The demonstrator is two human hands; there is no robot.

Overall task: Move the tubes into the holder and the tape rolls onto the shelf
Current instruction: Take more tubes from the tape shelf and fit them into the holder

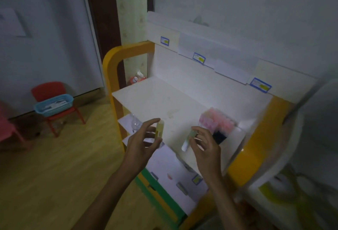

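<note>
White and smooth, the flat shelf [164,100] has a blurry pink tube holder [216,120] at its right. The left hand [140,143] pinches a small yellow-green tube [159,131] upright. The right hand [204,145] holds a pale tube with a green cap [188,139], perhaps plastic, tilted above the shelf.

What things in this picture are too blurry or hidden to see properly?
Head view, the only one:
- Blue labels on the shelf: writing too small and blurred to read.
- Holder: blurred, so its tubes can't be counted.
- Green tube: the right hand covers its top.
- Yellow tube: the left hand covers part of it.
- Blue basket on the chair: contents too small.
- Tape rolls: none can be made out.
</note>
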